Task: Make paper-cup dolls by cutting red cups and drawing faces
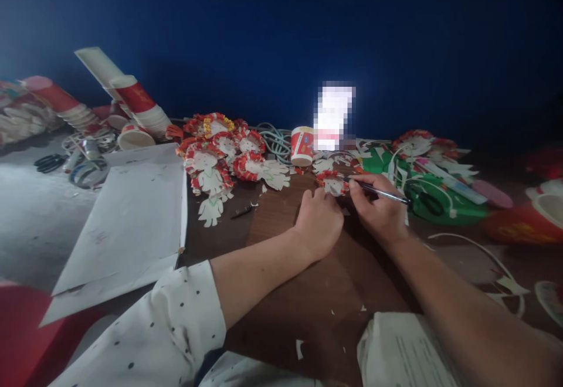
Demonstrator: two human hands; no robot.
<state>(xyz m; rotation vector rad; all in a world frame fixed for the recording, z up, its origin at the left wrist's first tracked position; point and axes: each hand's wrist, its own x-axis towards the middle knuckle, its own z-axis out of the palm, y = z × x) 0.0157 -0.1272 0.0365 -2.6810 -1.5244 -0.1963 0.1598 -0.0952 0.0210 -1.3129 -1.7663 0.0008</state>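
My right hand (382,208) grips a dark pen (382,191), its tip pointing left at a small paper doll (333,184). White paper makes up the doll's face, and a red and orange ruffle frames its head. Just in front of it, my left hand (320,223) is closed, curled fingers pressed at the doll's lower edge; the fingertips are partly hidden. Both hands rest on a brown wooden board (281,217). Several similar paper dolls (211,167) lie heaped to the left, with white bodies and green-lined collars.
A red paper cup (302,146) stands behind my hands, beside a glowing blurred screen (333,117). White boards (132,217) and stacked cups (141,105) are at left. Right of my hand sit a green piece (461,208) and black-handled scissors (424,199). Paper scraps (299,349) lie nearby.
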